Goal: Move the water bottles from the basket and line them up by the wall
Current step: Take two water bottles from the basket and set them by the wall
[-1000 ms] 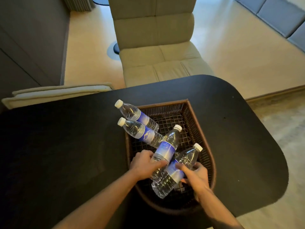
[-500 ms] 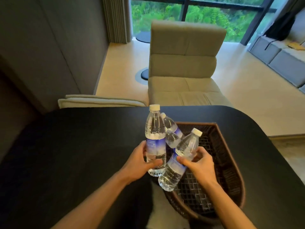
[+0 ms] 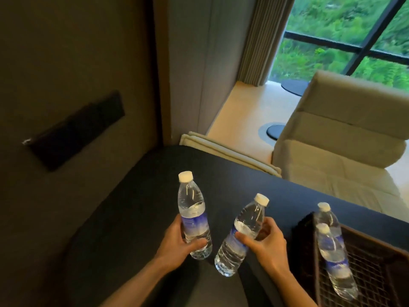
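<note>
My left hand grips a clear water bottle with a white cap and blue label, held upright above the black table. My right hand grips a second bottle, tilted with its cap leaning right. Both bottles are out of the brown wicker basket, which sits at the lower right. Two more bottles lie in the basket, leaning over its left rim. The dark wall runs along the table's left side.
A black panel is mounted on the wall. A beige chair stands beyond the table's far edge, with a folded beige cushion beside it. A window with greenery and a curtain lie behind.
Both hands lifted a bottle each out of the basket and carried them left toward the wall. The view swung left, so the basket now sits at the lower right.
</note>
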